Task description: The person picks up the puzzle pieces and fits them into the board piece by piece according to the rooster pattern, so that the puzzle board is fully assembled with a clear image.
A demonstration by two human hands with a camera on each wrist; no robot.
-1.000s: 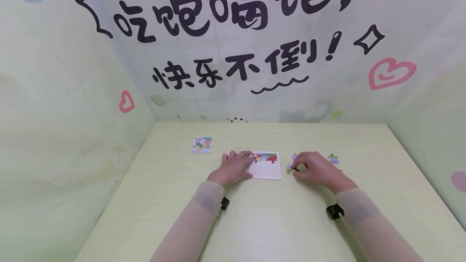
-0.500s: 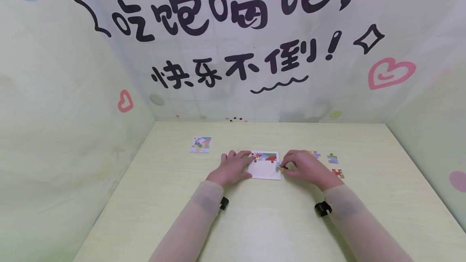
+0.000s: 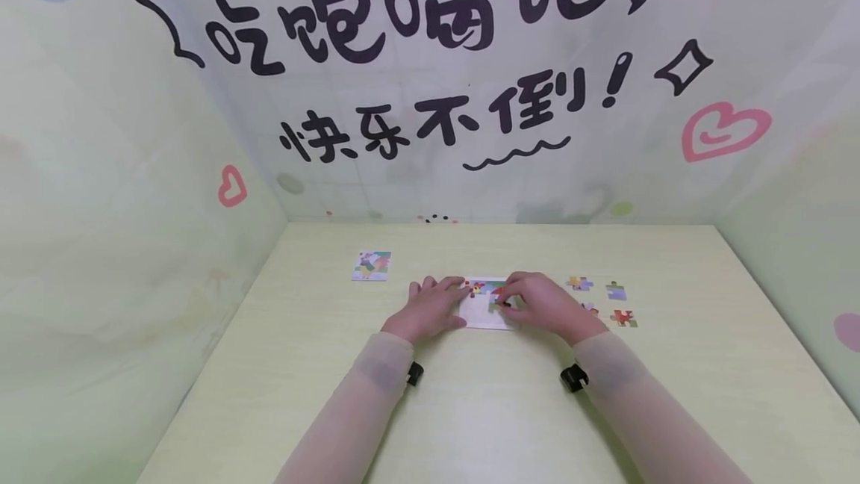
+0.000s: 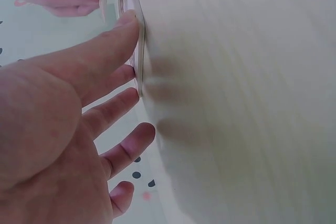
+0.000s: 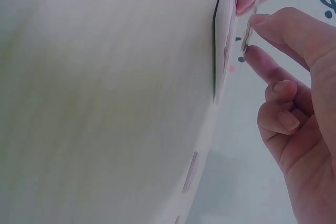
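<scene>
A shallow white puzzle tray (image 3: 478,317) lies mid-table, with a row of colourful joined pieces (image 3: 481,288) along its far side. My left hand (image 3: 430,312) rests at the tray's left side, its thumb on the near corner and its fingers spread along the edge. In the left wrist view those fingers look nearly straight. Between thumb and index finger, my right hand (image 3: 546,305) pinches a puzzle piece (image 5: 249,31). It holds this piece on edge, just above the tray's right half, as the right wrist view shows. The right hand's other fingers are curled.
Several loose puzzle pieces (image 3: 624,317) lie right of the tray, one partly behind the right hand. A small picture card (image 3: 372,266) lies at the back left. Printed cloth walls (image 3: 430,193) stand behind and beside the pale table (image 3: 443,409).
My right hand has carried the pinched puzzle piece leftward from beside the tray to over it, uncovering loose pieces on the right. The left hand has stayed at the tray's edge.
</scene>
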